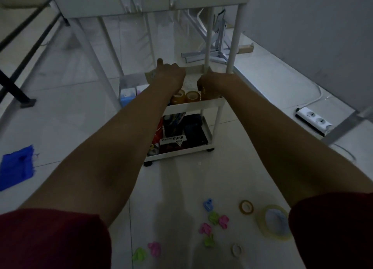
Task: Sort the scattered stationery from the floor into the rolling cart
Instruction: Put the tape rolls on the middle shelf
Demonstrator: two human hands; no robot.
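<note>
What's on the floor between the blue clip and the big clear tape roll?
A small tape ring lies between the blue clip and the big tape roll, in the head view.

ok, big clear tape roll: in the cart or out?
Out. The big clear tape roll lies flat on the floor beside coloured clips, apart from the cart.
</note>
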